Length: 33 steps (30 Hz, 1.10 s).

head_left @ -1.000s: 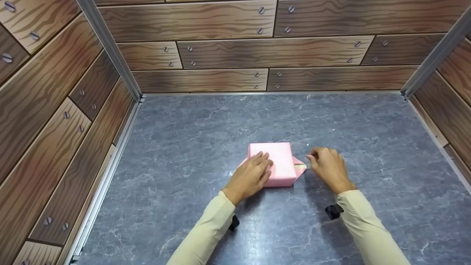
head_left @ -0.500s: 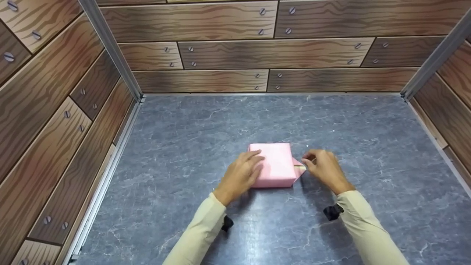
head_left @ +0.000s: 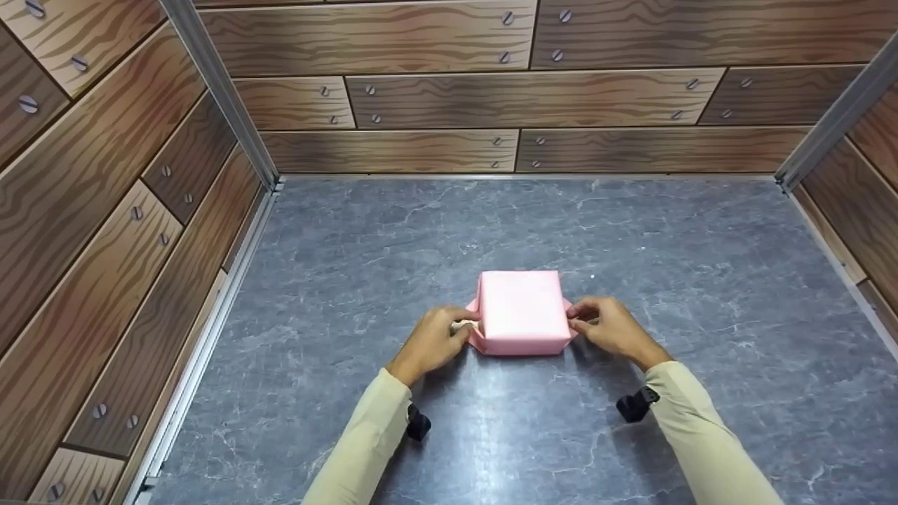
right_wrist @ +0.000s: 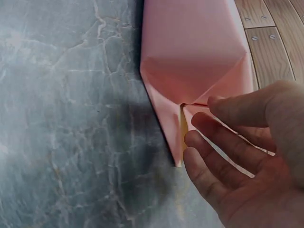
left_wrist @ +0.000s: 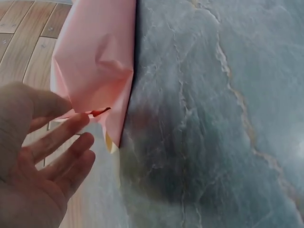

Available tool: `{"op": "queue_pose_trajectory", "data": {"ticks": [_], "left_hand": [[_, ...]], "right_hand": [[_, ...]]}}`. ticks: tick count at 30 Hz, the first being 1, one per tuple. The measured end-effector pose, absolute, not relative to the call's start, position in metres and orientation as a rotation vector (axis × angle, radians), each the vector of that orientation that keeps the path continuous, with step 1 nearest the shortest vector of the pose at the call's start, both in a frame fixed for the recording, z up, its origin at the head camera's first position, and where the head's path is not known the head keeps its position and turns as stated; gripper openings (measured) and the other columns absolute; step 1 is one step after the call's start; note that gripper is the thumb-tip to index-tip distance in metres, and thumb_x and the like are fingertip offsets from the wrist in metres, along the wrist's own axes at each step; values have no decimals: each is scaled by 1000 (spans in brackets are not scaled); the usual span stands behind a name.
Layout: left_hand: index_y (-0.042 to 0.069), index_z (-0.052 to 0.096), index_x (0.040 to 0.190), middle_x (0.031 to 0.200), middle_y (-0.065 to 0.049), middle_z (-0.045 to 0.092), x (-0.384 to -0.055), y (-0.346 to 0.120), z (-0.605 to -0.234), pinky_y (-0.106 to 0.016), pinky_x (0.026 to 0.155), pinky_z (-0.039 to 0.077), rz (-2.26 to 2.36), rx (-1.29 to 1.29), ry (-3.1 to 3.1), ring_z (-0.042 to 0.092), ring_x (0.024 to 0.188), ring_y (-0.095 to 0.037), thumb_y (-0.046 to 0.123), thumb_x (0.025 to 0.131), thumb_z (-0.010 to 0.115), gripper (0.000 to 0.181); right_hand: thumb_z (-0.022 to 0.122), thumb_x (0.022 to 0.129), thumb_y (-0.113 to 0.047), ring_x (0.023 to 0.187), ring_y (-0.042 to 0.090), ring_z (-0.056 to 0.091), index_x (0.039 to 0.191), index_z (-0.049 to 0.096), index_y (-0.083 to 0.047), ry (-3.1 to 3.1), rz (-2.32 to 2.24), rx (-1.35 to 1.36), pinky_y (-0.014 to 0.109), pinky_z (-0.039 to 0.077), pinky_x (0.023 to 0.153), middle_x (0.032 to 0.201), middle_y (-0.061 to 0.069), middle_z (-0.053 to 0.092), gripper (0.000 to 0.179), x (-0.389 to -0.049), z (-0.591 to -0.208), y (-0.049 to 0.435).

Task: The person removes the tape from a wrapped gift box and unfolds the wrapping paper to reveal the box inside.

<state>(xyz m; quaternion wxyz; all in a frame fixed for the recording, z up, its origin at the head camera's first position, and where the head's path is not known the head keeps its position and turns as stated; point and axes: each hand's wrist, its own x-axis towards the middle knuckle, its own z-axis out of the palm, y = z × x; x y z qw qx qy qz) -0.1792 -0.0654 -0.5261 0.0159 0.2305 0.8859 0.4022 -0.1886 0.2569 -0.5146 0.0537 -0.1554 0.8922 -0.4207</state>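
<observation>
A box-shaped parcel in pink wrapping paper [head_left: 525, 305] lies flat on the grey marbled surface, its ends folded into pointed flaps. At its left end my left hand [head_left: 433, 340] pinches the paper flap [left_wrist: 116, 111] between thumb and fingertip, with the other fingers loosely bent. My right hand [head_left: 614, 328] pinches the opposite paper flap [right_wrist: 161, 102] at the right end, thumb on its folded edge. A pale yellowish strip [right_wrist: 183, 126] shows along that flap's slit. The parcel's underside is hidden, and so are some of my fingertips.
Wood-patterned panels wall the grey tabletop [head_left: 393, 231] at the back, left and right, with metal rails [head_left: 221, 91] at the corners. A black wrist camera [head_left: 419, 423] hangs at the left cuff, another wrist camera [head_left: 637, 405] at the right cuff.
My left hand has slid off the parcel's top to its left flap. My right hand has moved slightly left, onto the right flap. The parcel stays nearly in place.
</observation>
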Motion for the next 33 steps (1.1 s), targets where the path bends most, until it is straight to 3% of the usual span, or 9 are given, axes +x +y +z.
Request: {"op": "queue_pose_trajectory", "data": {"ticks": [3,9,19,22,29,33], "left_hand": [[4,75,116,115,-7,74,-179,-66,-527,-35,101,52,1272,704,2680,66,114,-18,9,98,58,25],[9,77,106,108,-2,74,-177,-66,-526,-32,91,54,1246,680,2623,68,99,-11,17,101,51,28],[9,79,98,100,-2,74,-178,-66,-527,-31,87,55,1188,712,2606,68,94,-12,19,101,54,27],[10,79,99,103,-3,75,-177,-67,-528,-30,88,56,1188,709,2583,69,96,-12,20,101,55,26],[9,78,103,106,-4,74,-173,-68,-528,-29,86,56,1160,719,2585,68,95,-13,21,99,58,24],[9,76,105,102,-1,72,-172,-70,-529,-28,83,53,1161,750,2581,64,91,-11,23,96,60,23]], "right_hand": [[64,91,6,102,41,67,106,69,11,2664,-1289,-480,55,53,95,107,24,71,17,-188,-518,258],[58,95,3,110,43,63,112,68,11,2618,-1283,-482,58,48,100,113,24,69,21,-187,-520,260],[54,98,2,121,47,57,130,57,17,2587,-1304,-561,60,43,106,129,33,61,35,-184,-522,261],[54,97,3,120,47,57,127,60,16,2599,-1301,-554,60,44,105,127,34,61,33,-184,-524,261],[55,101,-4,106,33,59,114,66,10,2667,-1282,-475,44,48,93,115,24,64,23,-182,-523,263],[52,105,-15,99,28,63,107,69,5,2642,-1303,-414,40,48,91,104,17,68,27,-182,-519,265]]}}
